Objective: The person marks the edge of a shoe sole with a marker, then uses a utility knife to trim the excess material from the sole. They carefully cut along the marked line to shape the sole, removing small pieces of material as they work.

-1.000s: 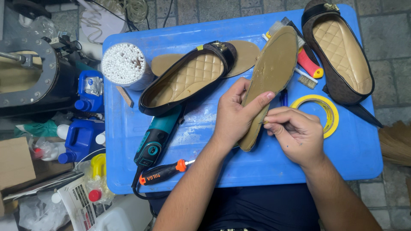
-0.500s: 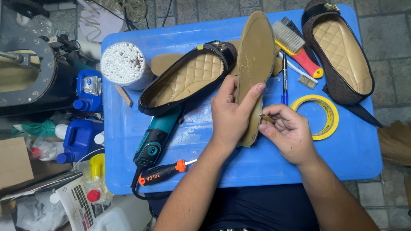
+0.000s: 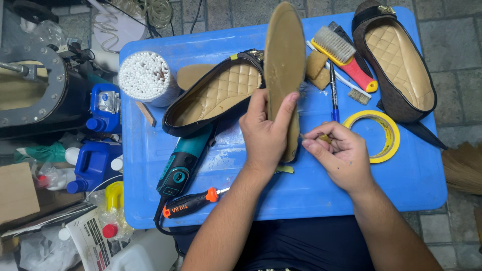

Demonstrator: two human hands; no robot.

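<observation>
My left hand (image 3: 265, 133) grips a long tan shoe sole (image 3: 284, 55) by its lower end and holds it upright over the blue table (image 3: 416, 180). My right hand (image 3: 339, 153) is beside the sole's lower right edge, fingers pinched on a small thin tool (image 3: 325, 138) whose tip touches the sole's edge. A dark flat shoe with a quilted tan lining (image 3: 216, 95) lies just left of the sole. A second matching shoe (image 3: 399, 62) lies at the table's far right.
On the table: a cup of white sticks (image 3: 145, 76), a teal rotary tool (image 3: 183, 163), an orange-black screwdriver (image 3: 193, 201), a red-handled brush (image 3: 346, 56), a blue pen (image 3: 334, 95), a yellow tape roll (image 3: 376, 136). Blue jugs (image 3: 98, 163) and a dark machine (image 3: 37, 93) stand left.
My left hand has swung the sole from a rightward tilt to nearly upright. My right hand has shifted to the sole's lower edge with the small tool.
</observation>
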